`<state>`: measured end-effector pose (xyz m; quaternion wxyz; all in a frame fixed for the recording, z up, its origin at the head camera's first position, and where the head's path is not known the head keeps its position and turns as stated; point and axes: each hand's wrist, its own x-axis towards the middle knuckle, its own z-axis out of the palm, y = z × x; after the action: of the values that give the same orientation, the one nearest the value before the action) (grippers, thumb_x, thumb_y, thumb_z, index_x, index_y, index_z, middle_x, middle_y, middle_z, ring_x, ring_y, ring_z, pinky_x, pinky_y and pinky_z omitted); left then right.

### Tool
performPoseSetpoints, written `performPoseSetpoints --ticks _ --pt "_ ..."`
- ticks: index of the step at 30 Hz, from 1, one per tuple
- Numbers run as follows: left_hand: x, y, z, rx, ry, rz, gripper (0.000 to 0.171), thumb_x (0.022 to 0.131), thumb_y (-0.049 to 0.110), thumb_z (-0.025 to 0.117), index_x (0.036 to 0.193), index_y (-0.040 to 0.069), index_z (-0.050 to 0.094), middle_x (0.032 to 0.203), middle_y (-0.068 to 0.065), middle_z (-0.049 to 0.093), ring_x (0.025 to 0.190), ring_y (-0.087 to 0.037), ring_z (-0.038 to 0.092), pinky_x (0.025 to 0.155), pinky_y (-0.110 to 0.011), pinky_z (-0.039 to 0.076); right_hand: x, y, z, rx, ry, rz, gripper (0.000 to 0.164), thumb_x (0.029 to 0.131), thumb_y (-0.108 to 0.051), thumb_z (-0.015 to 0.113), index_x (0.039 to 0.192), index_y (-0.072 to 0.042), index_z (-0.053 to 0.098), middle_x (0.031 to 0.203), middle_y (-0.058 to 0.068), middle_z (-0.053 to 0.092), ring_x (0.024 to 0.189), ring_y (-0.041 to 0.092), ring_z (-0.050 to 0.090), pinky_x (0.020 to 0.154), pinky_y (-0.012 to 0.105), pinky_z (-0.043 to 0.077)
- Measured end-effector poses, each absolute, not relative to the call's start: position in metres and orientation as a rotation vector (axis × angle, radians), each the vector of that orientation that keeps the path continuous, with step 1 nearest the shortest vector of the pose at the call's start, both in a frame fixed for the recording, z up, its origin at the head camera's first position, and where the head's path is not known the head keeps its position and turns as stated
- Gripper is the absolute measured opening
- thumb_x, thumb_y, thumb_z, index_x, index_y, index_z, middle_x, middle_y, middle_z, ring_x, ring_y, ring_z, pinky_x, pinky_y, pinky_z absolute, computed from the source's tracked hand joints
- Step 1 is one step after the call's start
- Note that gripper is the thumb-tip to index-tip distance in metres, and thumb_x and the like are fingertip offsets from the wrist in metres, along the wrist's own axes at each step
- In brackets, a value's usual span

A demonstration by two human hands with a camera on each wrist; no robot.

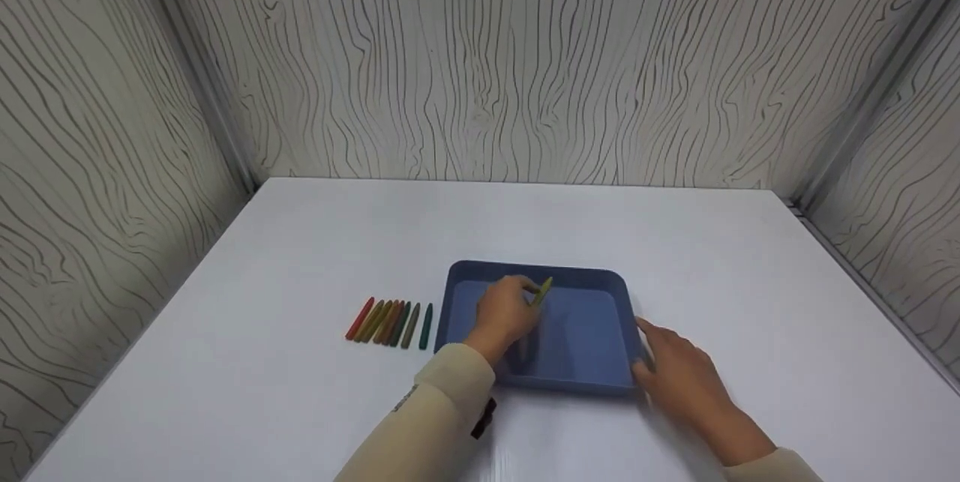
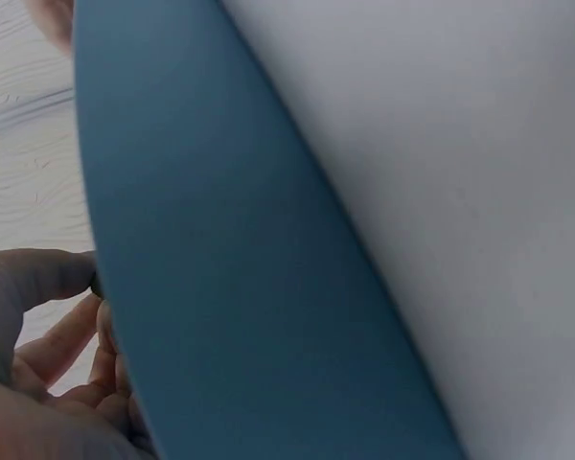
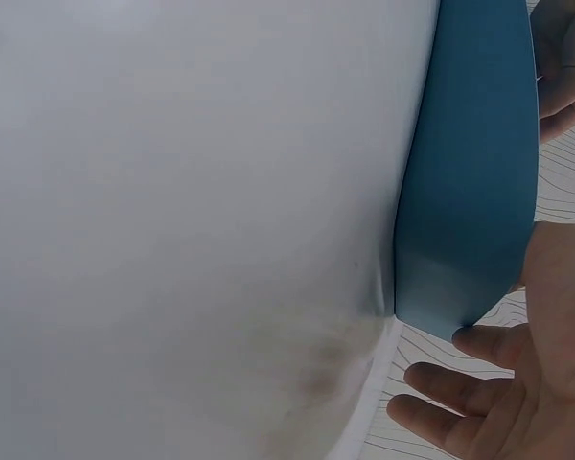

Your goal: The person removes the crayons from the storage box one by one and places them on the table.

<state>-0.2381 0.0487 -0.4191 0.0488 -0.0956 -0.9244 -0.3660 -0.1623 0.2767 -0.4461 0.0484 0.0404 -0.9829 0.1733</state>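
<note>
My left hand (image 1: 506, 308) is over the blue tray (image 1: 540, 385) and pinches a yellow-green crayon (image 1: 543, 290) between thumb and fingers, its tip pointing up and away. Against the tray's right side rests my right hand (image 1: 679, 369), fingers spread and fairly straight. In the right wrist view one fingertip (image 3: 474, 337) meets the tray's corner. Left of the tray, several crayons lie side by side in a row, from a red crayon (image 1: 360, 318) to a dark green crayon (image 1: 426, 326). The tray wall (image 2: 220, 230) hides the held crayon in the left wrist view.
The tray and crayons are on a white table (image 1: 300, 407). Panels with a wood-grain pattern (image 1: 480, 62) stand behind it and at both sides. A small black piece (image 1: 484, 419) shows beside the left sleeve.
</note>
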Motion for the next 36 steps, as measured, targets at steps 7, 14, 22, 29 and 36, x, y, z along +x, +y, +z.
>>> performPoseSetpoints --ticks 7,14,22,29,36 --pt "-0.242 0.018 -0.413 -0.252 -2.769 -1.216 0.025 0.079 0.003 0.068 0.104 0.006 0.071 0.083 -0.006 0.066 0.068 -0.016 0.058 0.060 -0.033 0.049 -0.163 0.277 -0.446 0.128 -2.992 0.526 0.058 0.088 -0.015 0.057 0.140 0.004 0.040 0.132 0.030 0.047 0.121 0.048 0.042 0.097 0.062 0.030" --pt "-0.245 -0.012 -0.409 -0.208 -2.736 -1.224 0.027 0.079 0.005 0.069 0.106 0.005 0.070 0.095 -0.011 0.069 0.078 -0.021 0.062 0.070 -0.039 0.050 -0.162 0.278 -0.448 0.128 -2.991 0.500 0.058 0.089 -0.016 0.057 0.140 0.004 0.039 0.132 0.029 0.047 0.121 0.048 0.043 0.097 0.061 0.030" --pt "-0.246 -0.049 -0.411 -0.168 -2.713 -1.270 0.025 0.081 0.005 0.067 0.106 0.004 0.070 0.087 -0.009 0.067 0.075 -0.020 0.061 0.065 -0.037 0.049 -0.162 0.278 -0.448 0.121 -3.000 0.505 0.058 0.089 -0.017 0.056 0.141 0.004 0.039 0.133 0.029 0.046 0.121 0.048 0.042 0.097 0.062 0.029" --pt "-0.246 -0.084 -0.415 -0.049 -2.753 -1.277 0.026 0.084 0.007 0.067 0.110 0.003 0.068 0.081 -0.006 0.063 0.066 -0.017 0.057 0.058 -0.032 0.048 -0.162 0.277 -0.447 0.115 -3.011 0.520 0.058 0.089 -0.017 0.056 0.141 0.004 0.039 0.134 0.030 0.045 0.122 0.048 0.041 0.098 0.062 0.028" --pt "-0.243 -0.114 -0.423 0.029 -2.762 -1.248 0.026 0.085 0.007 0.066 0.110 0.002 0.068 0.079 -0.006 0.063 0.064 -0.017 0.057 0.056 -0.032 0.047 -0.162 0.277 -0.447 0.113 -3.013 0.524 0.058 0.089 -0.017 0.056 0.141 0.004 0.038 0.134 0.030 0.045 0.123 0.048 0.041 0.098 0.062 0.028"
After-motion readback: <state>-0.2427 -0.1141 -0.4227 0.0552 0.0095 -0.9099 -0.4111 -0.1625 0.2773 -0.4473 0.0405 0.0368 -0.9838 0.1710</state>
